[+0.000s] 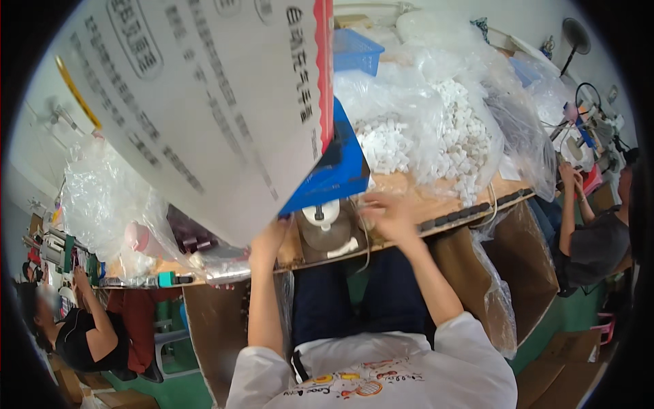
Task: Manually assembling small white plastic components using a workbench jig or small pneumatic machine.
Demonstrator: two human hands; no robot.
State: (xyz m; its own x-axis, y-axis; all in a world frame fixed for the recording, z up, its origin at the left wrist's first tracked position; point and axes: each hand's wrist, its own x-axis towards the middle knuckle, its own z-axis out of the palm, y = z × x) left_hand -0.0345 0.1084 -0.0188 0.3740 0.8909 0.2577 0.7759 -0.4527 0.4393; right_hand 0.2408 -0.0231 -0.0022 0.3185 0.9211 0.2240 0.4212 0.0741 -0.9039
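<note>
In front of me stands a blue bench machine [344, 170], with a metal base [325, 240] at the table's near edge. A white round fixture [321, 214] sits on the base under a dark rod. My left hand [271, 237] is at the base's left side, its fingers mostly hidden behind a large white printed sheet [225, 123]. Close to the base's right side is my right hand [390, 217], smeared by motion; whether it holds anything does not show. A thin cable [368, 245] hangs beside it over the edge.
Small white plastic parts [460, 129] lie heaped in clear bags on the table, before a blue basket [357, 51]. Left are plastic bags [109, 198] and a pink bottle [139, 237]. Cardboard boxes [214, 334] flank my legs. Co-workers sit at the left [92, 334] and right [596, 235].
</note>
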